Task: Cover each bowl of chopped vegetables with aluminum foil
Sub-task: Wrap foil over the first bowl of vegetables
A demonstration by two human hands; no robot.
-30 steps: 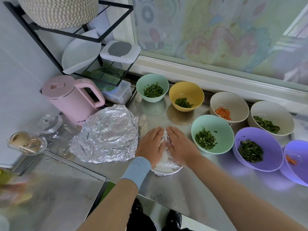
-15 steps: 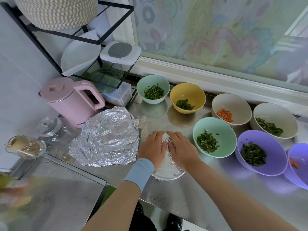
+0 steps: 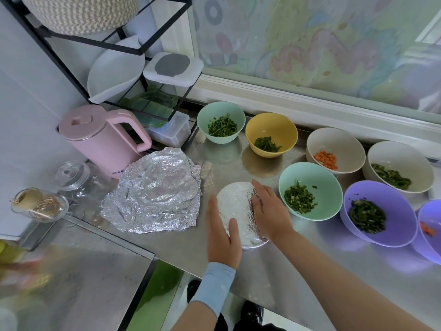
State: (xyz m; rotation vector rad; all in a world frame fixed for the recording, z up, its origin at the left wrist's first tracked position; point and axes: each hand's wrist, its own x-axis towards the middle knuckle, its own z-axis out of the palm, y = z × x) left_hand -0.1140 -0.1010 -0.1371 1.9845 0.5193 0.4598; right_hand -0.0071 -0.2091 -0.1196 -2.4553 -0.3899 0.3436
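The shiny steel table (image 3: pixel 267 280) fills most of the view. On its left side lies a big, crinkly sheet of foil (image 3: pixel 152 197), spread out wide with bumpy edges. Behind it stands a pink kettle (image 3: pixel 100 139).

On the right sit open bowls of chopped vegetables. There is a purple bowl (image 3: pixel 403 211) with dark greens and a near green bowl (image 3: pixel 327 185) with greens. Behind them are a cream bowl (image 3: pixel 338 144) with orange cubes and a yellow bowl (image 3: pixel 274 127).

The covered bowl (image 3: pixel 236 206) sits in the middle of the table, close to the front edge. Foil hides its whole top. The foil is silver and wrinkled, bright on the left and darker on the right.

The left hand (image 3: pixel 222 235) lies flat along the bowl's left side. Its fingers are straight and its thumb rests on the foil. The right hand (image 3: pixel 269 211) presses on the foil at the right side with almost straight fingers. Neither hand grips anything.

The big foil sheet is just beside the left hand. The near green bowl is just beside the right hand. There is bare table behind the covered bowl, and a strip of it in front.
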